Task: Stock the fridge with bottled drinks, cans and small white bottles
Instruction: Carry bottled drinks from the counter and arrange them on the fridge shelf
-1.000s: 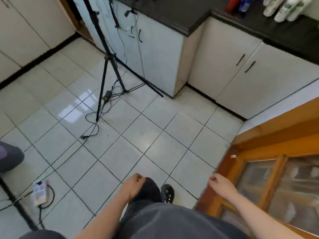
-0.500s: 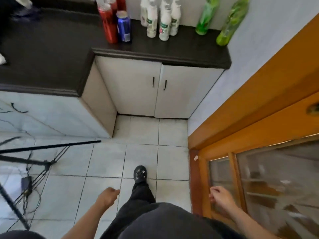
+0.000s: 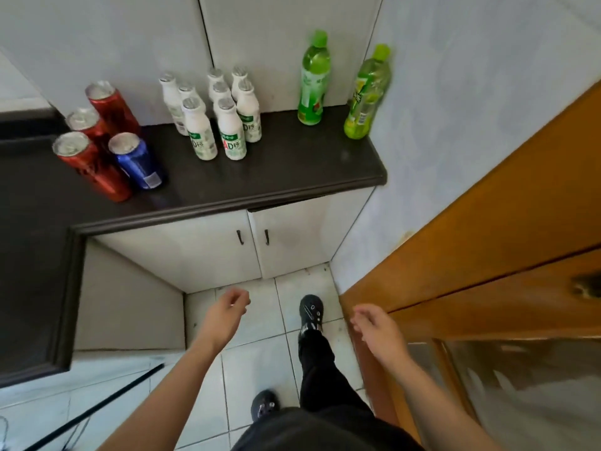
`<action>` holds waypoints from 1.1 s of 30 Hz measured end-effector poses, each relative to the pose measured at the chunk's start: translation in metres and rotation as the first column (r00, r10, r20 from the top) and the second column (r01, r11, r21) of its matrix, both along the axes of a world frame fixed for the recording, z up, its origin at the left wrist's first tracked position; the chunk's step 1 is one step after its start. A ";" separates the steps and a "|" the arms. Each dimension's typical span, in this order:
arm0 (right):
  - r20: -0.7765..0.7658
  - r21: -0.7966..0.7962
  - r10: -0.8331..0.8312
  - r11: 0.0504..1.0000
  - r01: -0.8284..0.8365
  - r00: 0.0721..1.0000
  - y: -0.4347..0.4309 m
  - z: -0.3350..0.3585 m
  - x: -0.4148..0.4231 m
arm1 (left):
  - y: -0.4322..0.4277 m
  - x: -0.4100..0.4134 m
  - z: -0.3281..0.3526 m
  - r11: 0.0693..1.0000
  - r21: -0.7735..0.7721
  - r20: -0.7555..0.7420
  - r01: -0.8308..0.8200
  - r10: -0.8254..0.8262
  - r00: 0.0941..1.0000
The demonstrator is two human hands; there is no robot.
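Observation:
On the dark countertop [image 3: 286, 170] stand three red cans [image 3: 94, 167] and a blue can [image 3: 135, 161] at the left. Several small white bottles [image 3: 224, 122] with green labels cluster in the middle. Two green drink bottles [image 3: 313, 79] [image 3: 367, 96] stand at the right by the wall. My left hand [image 3: 227, 310] and my right hand [image 3: 377, 330] hang low in front of the counter, both holding nothing, fingers loosely curled and apart. No fridge is in view.
White cabinet doors [image 3: 227, 252] sit under the counter. An orange wooden door with glass panes [image 3: 487, 288] fills the right side. A black tripod leg [image 3: 97, 408] crosses the tiled floor at lower left. My feet in black shoes [image 3: 310, 312] stand on the tiles.
The view has swung from the floor toward the counter and come much closer; the cans and bottles now fill the upper frame. Both hands have lifted slightly, still holding nothing.

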State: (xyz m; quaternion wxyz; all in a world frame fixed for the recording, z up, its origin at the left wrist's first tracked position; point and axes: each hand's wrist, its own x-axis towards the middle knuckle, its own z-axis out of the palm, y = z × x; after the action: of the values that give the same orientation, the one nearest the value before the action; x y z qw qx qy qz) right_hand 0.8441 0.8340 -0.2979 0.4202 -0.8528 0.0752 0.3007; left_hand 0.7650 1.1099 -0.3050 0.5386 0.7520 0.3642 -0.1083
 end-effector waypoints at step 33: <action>0.827 -0.100 0.002 0.984 0.145 0.562 0.162 0.127 0.402 | 0.056 0.469 0.131 0.862 0.497 0.537 0.104 -0.399 0.743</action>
State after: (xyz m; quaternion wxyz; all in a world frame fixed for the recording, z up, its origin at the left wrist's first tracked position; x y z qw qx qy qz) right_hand 1.2463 0.9959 -0.1710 0.3503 -0.9208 -0.0716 -0.1560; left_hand 1.2340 1.1657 -0.1743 0.4255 0.8883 0.0718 0.1572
